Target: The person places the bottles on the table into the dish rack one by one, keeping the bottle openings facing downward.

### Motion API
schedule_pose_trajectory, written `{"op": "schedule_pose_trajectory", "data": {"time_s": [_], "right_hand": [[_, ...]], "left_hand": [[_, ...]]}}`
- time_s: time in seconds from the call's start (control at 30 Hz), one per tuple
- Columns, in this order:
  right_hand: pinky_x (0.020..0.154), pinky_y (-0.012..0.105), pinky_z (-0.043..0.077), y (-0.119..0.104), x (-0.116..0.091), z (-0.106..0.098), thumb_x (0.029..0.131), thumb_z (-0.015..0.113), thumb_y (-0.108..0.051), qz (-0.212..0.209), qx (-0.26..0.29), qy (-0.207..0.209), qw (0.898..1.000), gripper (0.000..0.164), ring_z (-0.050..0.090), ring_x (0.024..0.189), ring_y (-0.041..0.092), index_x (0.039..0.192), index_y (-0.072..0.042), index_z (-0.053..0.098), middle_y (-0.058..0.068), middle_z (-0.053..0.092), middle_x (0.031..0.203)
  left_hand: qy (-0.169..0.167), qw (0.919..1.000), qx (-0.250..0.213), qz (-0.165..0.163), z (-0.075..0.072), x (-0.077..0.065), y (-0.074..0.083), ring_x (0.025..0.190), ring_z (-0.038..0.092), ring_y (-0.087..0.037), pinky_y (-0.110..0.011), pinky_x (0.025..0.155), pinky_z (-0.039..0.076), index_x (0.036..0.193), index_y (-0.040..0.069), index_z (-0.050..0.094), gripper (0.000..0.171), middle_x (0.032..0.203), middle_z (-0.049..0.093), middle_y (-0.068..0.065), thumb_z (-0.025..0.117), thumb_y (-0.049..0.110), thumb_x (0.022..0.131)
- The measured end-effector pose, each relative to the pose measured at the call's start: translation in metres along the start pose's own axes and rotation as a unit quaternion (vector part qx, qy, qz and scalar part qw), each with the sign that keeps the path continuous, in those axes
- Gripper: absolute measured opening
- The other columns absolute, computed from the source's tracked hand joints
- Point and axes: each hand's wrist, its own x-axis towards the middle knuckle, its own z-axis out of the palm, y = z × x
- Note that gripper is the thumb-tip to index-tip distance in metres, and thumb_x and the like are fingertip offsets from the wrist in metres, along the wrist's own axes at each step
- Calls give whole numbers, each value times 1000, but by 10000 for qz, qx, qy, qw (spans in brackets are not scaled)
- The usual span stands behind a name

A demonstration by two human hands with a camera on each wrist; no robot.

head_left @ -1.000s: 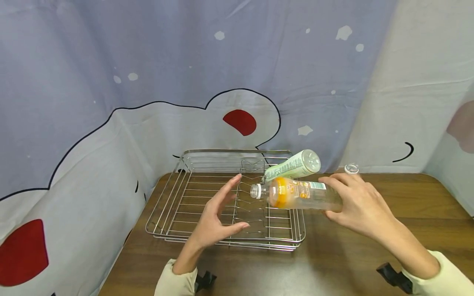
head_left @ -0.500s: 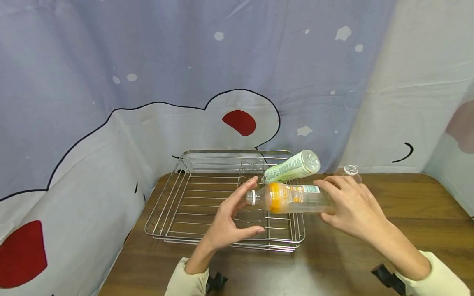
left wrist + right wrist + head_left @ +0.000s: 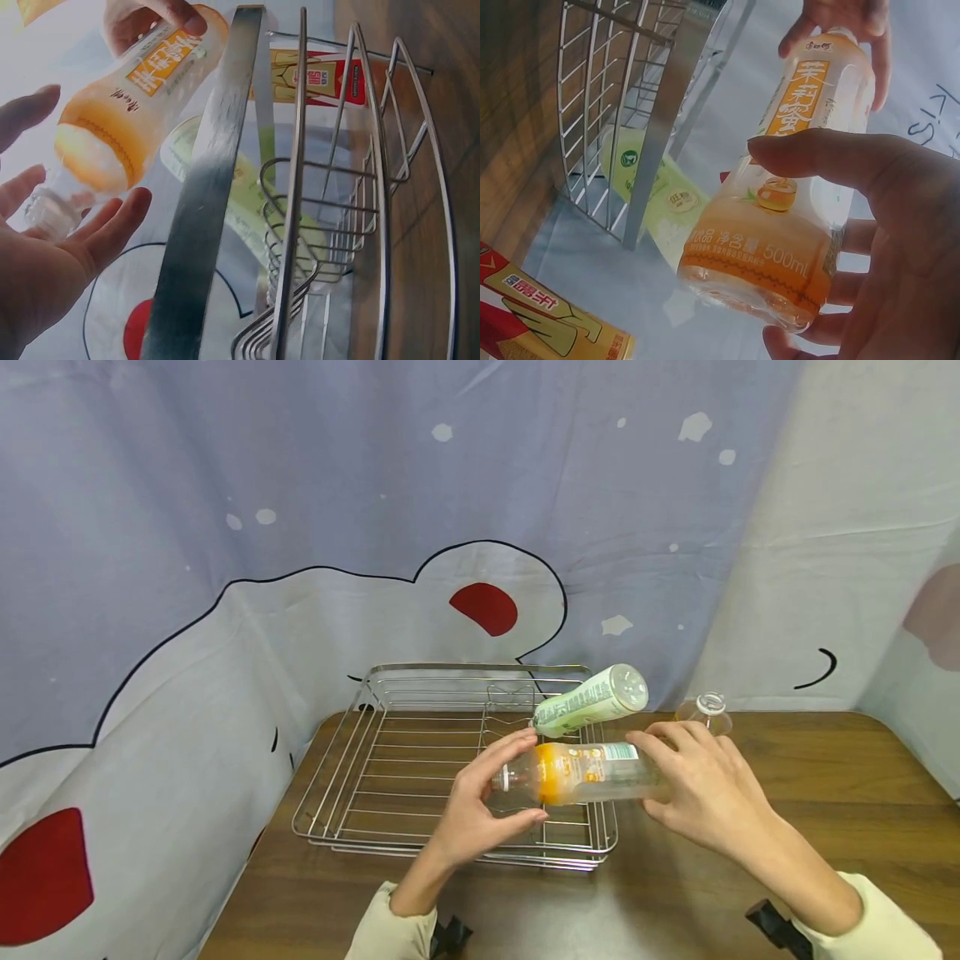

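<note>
My right hand (image 3: 708,785) grips a clear plastic drink bottle (image 3: 592,774) with an orange and white label, fingers and thumb around its base end. It lies nearly level above the wire dish rack (image 3: 390,841), its uncapped neck pointing left. At the neck, my left hand (image 3: 480,802) has its fingers and thumb spread on either side; the left wrist view shows the neck (image 3: 52,214) between the loosely bent fingers. Behind, a pale green bottle (image 3: 592,700) leans in the rack's right side, base up and to the right.
Behind my right hand stands another clear bottle (image 3: 711,703) with an open mouth. A red and yellow carton (image 3: 551,315) shows in the right wrist view, beyond the rack. The wooden table (image 3: 847,793) meets a patterned curtain (image 3: 337,485) at the back.
My right hand has carried the orange-labelled bottle slightly left and down. My left hand has moved right, so its fingers now flank the neck. The rack and green bottle stay put.
</note>
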Motion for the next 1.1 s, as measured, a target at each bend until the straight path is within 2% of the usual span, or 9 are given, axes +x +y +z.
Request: {"op": "schedule_pose_trajectory", "data": {"time_s": [0.17,0.33,0.53,0.7,0.8,0.97,1.03,1.1], "right_hand": [[69,51,48,-5,1,-1,54,89,-20,-20,-77,-89,9999,72,57,102,36,121,-12,65,13,64,112],[72,53,48,-6,0,-2,55,89,-21,-18,-93,-177,9998,72,57,102,36,122,-12,65,14,65,112],[73,51,48,-4,-2,-1,55,88,-22,-119,57,-77,9999,74,57,102,34,123,-12,63,11,65,113],[72,50,47,-1,-5,-4,56,89,-26,-162,341,-55,9993,76,57,103,32,126,-13,62,9,63,116],[75,54,48,3,-7,-7,57,91,-30,-109,581,-55,9982,81,58,106,33,130,-16,59,8,61,121],[82,61,47,13,-14,-12,59,95,-28,227,1344,-53,9906,90,54,115,36,139,-18,53,10,56,131],[87,48,50,18,-19,-13,59,96,-23,371,1718,61,9844,93,55,113,27,141,-17,51,7,55,133],[88,32,50,23,-25,-12,59,96,-15,537,2277,220,9720,96,54,114,17,143,-14,50,3,54,135]], "left_hand": [[244,9995,-91,-200,5,-3,-2,119,57,-32,-38,82,57,125,-9,60,59,134,55,-22,82,-12,71],[346,9993,-87,-121,5,-3,-3,113,61,-31,-38,78,58,117,-10,65,49,127,60,-24,82,-12,71],[340,9990,-266,-94,3,-4,-4,112,61,-30,-39,78,58,116,-12,65,47,124,60,-28,81,-13,72],[345,9985,-426,-72,1,-5,-4,112,61,-28,-40,78,58,116,-12,65,47,124,60,-29,80,-15,71],[381,9980,-499,-53,-1,-5,-3,112,61,-27,-40,77,58,116,-13,65,47,123,59,-30,80,-16,71],[457,9975,-540,-34,-5,-6,-2,113,61,-26,-41,77,58,115,-13,64,48,123,59,-31,79,-19,70],[482,9970,-599,-24,-7,-6,-1,114,60,-25,-41,78,58,115,-13,64,48,123,58,-32,78,-20,69],[506,9961,-723,-20,-8,-6,-1,115,60,-25,-42,78,58,115,-14,64,49,123,57,-34,77,-22,68]]}}
